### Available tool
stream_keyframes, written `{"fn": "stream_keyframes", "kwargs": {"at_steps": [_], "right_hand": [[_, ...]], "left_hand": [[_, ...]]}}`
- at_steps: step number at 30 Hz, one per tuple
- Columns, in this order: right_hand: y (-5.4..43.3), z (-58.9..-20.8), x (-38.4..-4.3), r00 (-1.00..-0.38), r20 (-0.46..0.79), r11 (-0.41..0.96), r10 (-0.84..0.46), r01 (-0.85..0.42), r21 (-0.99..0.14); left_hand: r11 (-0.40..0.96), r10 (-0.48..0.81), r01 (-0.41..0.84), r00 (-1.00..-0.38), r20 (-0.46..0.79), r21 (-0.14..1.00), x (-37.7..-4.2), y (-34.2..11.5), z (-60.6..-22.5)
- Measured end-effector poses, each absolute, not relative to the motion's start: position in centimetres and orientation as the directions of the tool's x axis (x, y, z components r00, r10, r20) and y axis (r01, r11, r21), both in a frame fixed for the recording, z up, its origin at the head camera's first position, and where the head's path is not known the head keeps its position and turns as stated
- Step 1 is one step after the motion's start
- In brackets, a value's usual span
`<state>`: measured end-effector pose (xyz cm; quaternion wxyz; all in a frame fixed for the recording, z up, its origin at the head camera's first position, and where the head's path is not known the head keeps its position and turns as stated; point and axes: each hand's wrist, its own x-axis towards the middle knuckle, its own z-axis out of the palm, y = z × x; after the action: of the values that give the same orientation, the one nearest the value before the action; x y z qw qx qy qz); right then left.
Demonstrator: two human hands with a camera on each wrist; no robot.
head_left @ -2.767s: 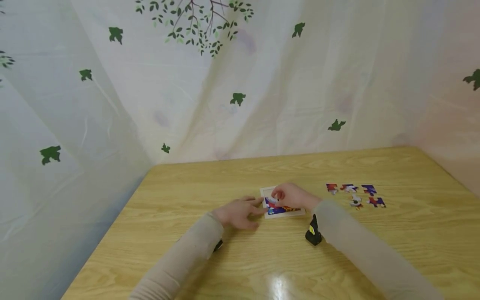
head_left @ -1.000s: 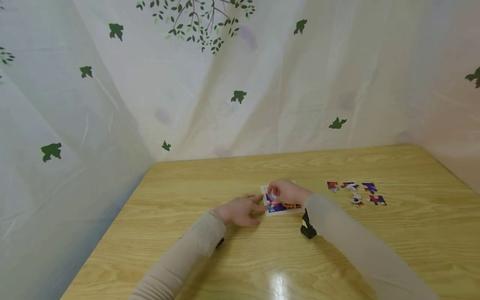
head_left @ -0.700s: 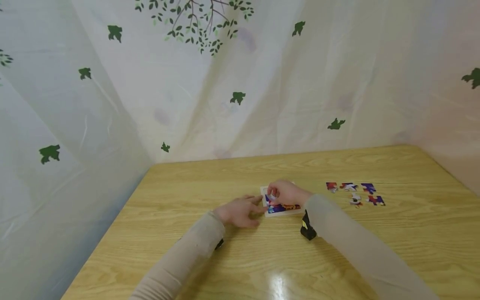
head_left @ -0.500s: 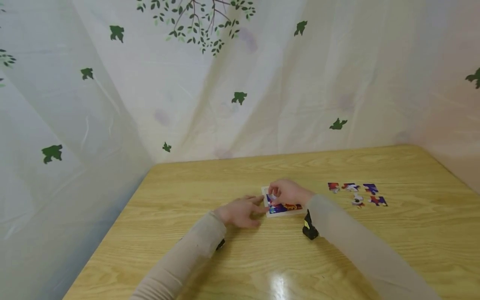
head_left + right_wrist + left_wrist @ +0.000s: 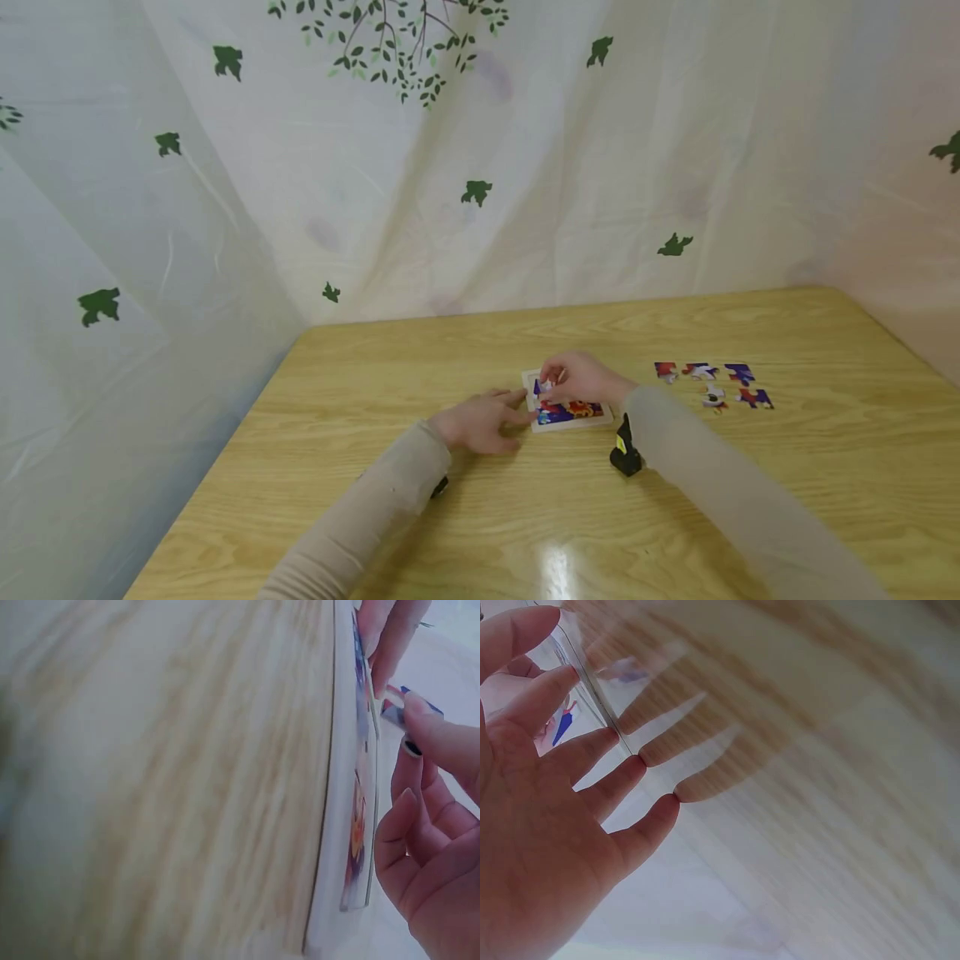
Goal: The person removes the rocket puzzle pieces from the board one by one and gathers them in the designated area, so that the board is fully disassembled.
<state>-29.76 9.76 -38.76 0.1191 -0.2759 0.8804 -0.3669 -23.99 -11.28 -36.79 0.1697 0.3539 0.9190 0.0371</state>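
A white-framed jigsaw tray lies on the table, its lower part filled with a colourful picture. My right hand is over the upper left of the tray. In the right wrist view, its thumb and index finger pinch a small jigsaw piece with blue on it, held just above the tray surface. My left hand lies at the tray's left side, fingers spread and fairly straight, index fingertip at the frame's edge. In the left wrist view the left hand holds nothing, its fingertips touching the tabletop.
To the right of the tray lie several loose jigsaw pieces, among them a red one, a white one with an eye and a purple one. A pale curtain with leaf prints hangs behind the wooden table.
My right hand shifted left over the tray after the earliest frame, then slightly up and right, uncovering more of the picture's lower right. The left hand has stayed at the frame.
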Motion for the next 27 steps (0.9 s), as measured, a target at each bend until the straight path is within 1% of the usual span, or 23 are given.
{"fn": "stream_keyframes", "kwargs": {"at_steps": [4, 12, 18, 24, 27], "right_hand": [[10.3, -38.5, -29.7, -0.811, 0.017, 0.554, -0.584, -0.414, -0.722], [12.5, -37.5, -29.7, -0.797, -0.012, 0.537, -0.603, -0.396, -0.745], [15.1, -36.3, -30.1, -0.819, 0.017, 0.556, -0.573, -0.404, -0.726], [17.8, -35.3, -30.2, -0.843, 0.054, 0.618, -0.535, -0.435, -0.655], [19.0, -34.5, -29.7, -0.860, 0.033, 0.639, -0.510, -0.404, -0.655]], "left_hand": [[0.754, 0.655, 0.626, -0.697, -0.292, 0.198, -24.0, -11.2, -36.8], [0.758, 0.650, 0.624, -0.700, -0.296, 0.188, -24.0, -11.2, -36.6], [0.734, 0.678, 0.647, -0.679, -0.280, 0.209, -23.9, -11.4, -36.2], [0.723, 0.690, 0.657, -0.669, -0.277, 0.214, -24.0, -11.5, -36.3], [0.721, 0.692, 0.659, -0.668, -0.275, 0.213, -24.1, -11.5, -36.5]]}}
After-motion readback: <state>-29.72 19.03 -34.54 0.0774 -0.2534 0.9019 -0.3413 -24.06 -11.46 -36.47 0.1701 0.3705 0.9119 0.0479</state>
